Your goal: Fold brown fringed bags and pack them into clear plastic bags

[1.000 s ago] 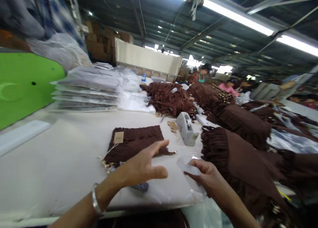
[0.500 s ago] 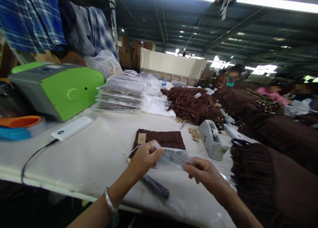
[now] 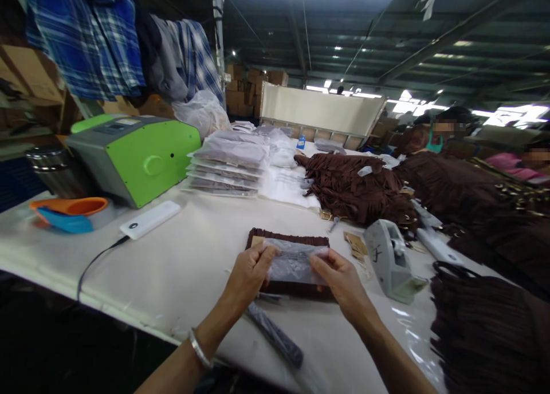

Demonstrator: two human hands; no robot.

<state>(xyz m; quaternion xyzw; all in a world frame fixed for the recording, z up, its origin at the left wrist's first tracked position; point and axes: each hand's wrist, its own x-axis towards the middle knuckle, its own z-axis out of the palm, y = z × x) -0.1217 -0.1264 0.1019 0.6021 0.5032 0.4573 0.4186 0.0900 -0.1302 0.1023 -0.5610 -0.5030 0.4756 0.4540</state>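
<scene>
Between my two hands a clear plastic bag (image 3: 294, 262) is held out flat. My left hand (image 3: 249, 268) pinches its left edge, thumb on top. The other edge is pinched by my right hand (image 3: 339, 276). Under the bag lies a dark brown fringed bag (image 3: 292, 235) on the table, partly covered by the plastic. A tan card tag (image 3: 256, 241) shows at its upper left, mostly hidden by the plastic and my fingers. Closer to me, a long dark thing wrapped in plastic (image 3: 277, 334) rests on the table, perhaps a rolled strap.
A grey tape dispenser (image 3: 391, 259) stands right of my hands, beside brown card tags (image 3: 356, 246). Fringed brown bags (image 3: 352, 182) are heaped behind. Packed flat bags (image 3: 230, 162), a green machine (image 3: 141, 159) and a white power bank (image 3: 150, 219) lie leftward. A co-worker (image 3: 433, 133) is at the far right.
The plastic bag has moved back over the brown fringed bag, now covering most of it. My view has turned slightly left. Both hands keep their pinch.
</scene>
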